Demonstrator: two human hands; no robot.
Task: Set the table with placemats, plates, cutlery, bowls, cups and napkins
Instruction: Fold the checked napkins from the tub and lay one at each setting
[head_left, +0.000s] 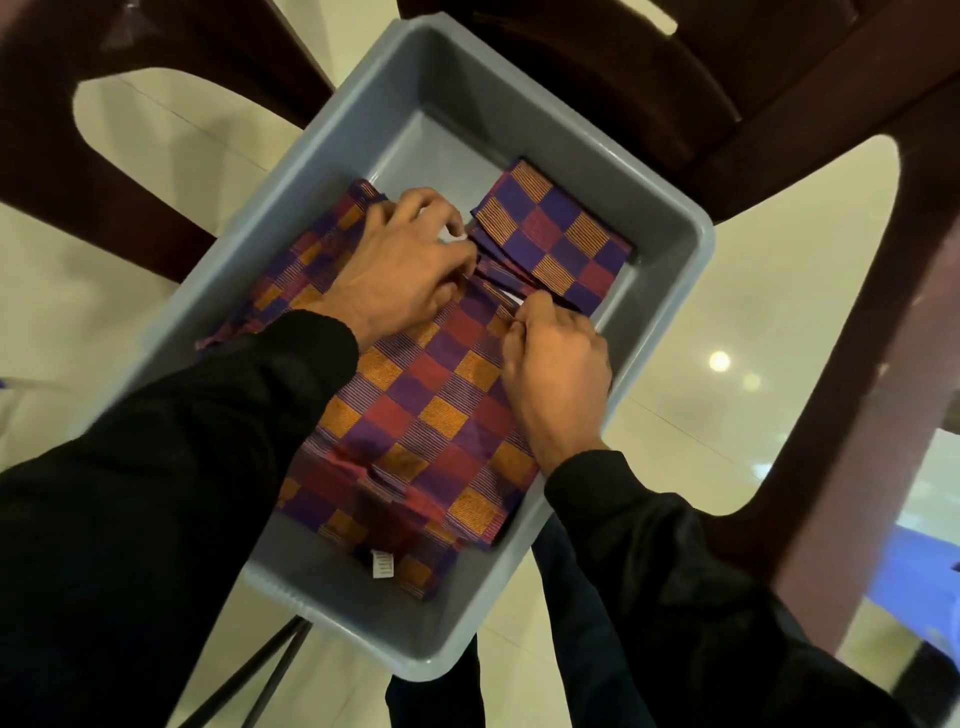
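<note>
Here: left hand (402, 260) fingers curled, pinching far edge of large checked placemat stack (415, 410). Right hand (556, 364) fingers curled tight, pinching same edge nearer bin's right wall. Stack lies flat inside grey plastic bin (670, 218). Smaller folded checked cloths (553, 236) just beyond, in bin's far corner. Dark wooden chairs (779, 104) around; pale tiled floor (727, 291) below.

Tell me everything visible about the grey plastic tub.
The grey plastic tub is rectangular and deep, with rounded corners, a rolled rim and smooth walls. It sits askew in view above a pale tiled floor; what bears it cannot be told. Inside lie folded checked cloths of purple, red and orange. Both hands reach in, touching the cloths, not the walls.
</note>
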